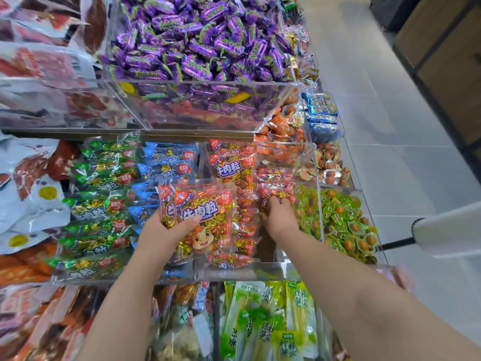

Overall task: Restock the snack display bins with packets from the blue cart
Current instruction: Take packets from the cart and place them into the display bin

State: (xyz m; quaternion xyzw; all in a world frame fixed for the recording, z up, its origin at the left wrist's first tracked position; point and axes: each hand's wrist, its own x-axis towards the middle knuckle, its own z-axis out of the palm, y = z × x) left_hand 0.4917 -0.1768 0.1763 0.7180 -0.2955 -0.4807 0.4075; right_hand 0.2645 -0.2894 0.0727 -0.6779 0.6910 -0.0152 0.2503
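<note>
A pale grey tiled floor (390,126) fills the right of the frame; stepped tiers of clear acrylic bins take up the rest. The upper bin is heaped with purple foil sweets (203,40). In the middle tier, rows of glossy green packets (104,178) and blue packets (166,162) stand on edge left of centre.

At centre, the left hand (166,230) has its grip closed round the held packets (205,214). These are flat, crinkly red pouches of gold-wrapped cubes. Their printed face is towards the camera and their long axis runs up and down the frame, above the red-packet bin (234,267).

Just right of them, the right hand (279,217) reaches into that bin, its grip curled narrowly on the standing packet (273,190), another red pouch set on edge.
</note>
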